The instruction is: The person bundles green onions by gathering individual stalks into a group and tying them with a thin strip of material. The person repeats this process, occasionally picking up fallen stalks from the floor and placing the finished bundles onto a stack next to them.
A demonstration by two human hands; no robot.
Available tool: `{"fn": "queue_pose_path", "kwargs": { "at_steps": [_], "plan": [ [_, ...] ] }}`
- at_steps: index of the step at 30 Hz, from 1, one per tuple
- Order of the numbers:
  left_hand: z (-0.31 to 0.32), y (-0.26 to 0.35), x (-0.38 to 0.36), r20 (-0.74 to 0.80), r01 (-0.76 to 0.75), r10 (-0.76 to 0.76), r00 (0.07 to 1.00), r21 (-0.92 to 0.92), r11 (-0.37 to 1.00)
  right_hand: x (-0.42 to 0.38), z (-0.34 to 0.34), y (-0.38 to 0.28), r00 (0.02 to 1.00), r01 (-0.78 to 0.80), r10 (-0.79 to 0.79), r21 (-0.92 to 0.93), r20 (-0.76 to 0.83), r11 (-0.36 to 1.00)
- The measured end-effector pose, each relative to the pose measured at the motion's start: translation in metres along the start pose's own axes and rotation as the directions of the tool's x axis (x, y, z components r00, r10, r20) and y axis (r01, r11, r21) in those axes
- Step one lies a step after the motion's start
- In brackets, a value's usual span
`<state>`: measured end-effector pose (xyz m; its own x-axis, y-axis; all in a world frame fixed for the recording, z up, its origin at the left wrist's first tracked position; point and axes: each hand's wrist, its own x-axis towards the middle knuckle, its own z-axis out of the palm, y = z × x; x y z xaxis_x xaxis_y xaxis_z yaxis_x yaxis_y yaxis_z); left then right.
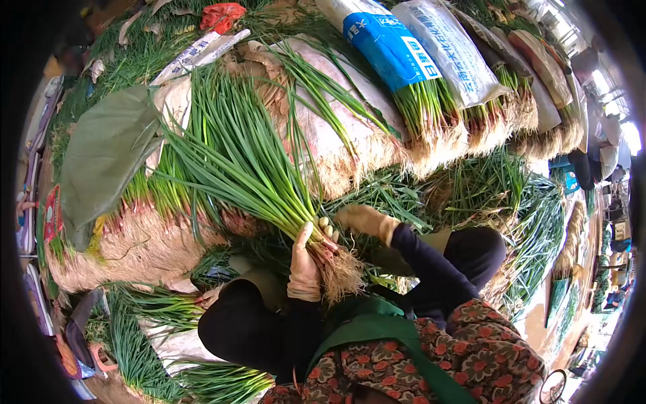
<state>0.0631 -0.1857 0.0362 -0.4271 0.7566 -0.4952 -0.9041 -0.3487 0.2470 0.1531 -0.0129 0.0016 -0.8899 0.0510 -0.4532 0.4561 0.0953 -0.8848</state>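
Observation:
A bunch of long green onions (262, 178) fans up and to the left, its pale roots hanging down over my lap. My left hand (306, 266), in a light glove, is closed around the stems just above the roots. Just right of the bunch is my right hand (358, 221), also gloved; its fingers point toward the stems, and their tips are too unclear to tell whether they grip anything. Behind the held bunch, more onions (222, 114) lie with their roots toward me.
Onion bundles in a blue-and-white sack (390, 47) and a white printed sack (447, 57) lie at the upper right. A dark green sheet (111, 158) covers bundles at left. Loose green leaves (471, 188) lie beyond my knees. Other people (589, 161) are at the far right.

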Motion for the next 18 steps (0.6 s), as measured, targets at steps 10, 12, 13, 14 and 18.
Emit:
{"fn": "queue_pose_path", "kwargs": {
  "at_steps": [10,12,13,14,18],
  "plan": [
    [0.002,0.001,-0.015,0.192,-0.009,0.028,0.981,-0.097,0.995,0.071,0.027,0.073,0.891,0.186,-0.454,-0.93,0.024,0.316],
    [0.047,0.011,-0.032,0.256,-0.073,0.095,0.962,-0.094,0.993,0.047,0.015,0.035,0.958,-0.205,0.28,-0.533,0.063,0.821],
    [0.04,0.009,-0.031,0.227,-0.035,0.054,0.972,-0.089,0.995,0.029,0.002,0.0,0.906,-0.313,0.406,-0.459,0.118,0.832],
    [0.029,0.009,-0.026,0.203,0.005,0.011,0.979,-0.08,0.997,0.038,-0.013,0.022,0.984,-0.154,0.143,-0.905,-0.105,0.396],
    [0.02,-0.001,-0.013,0.192,0.021,0.0,0.981,-0.107,0.994,0.066,-0.096,-0.003,0.556,-0.226,-0.382,-0.577,-0.738,0.785]
  ]
}}
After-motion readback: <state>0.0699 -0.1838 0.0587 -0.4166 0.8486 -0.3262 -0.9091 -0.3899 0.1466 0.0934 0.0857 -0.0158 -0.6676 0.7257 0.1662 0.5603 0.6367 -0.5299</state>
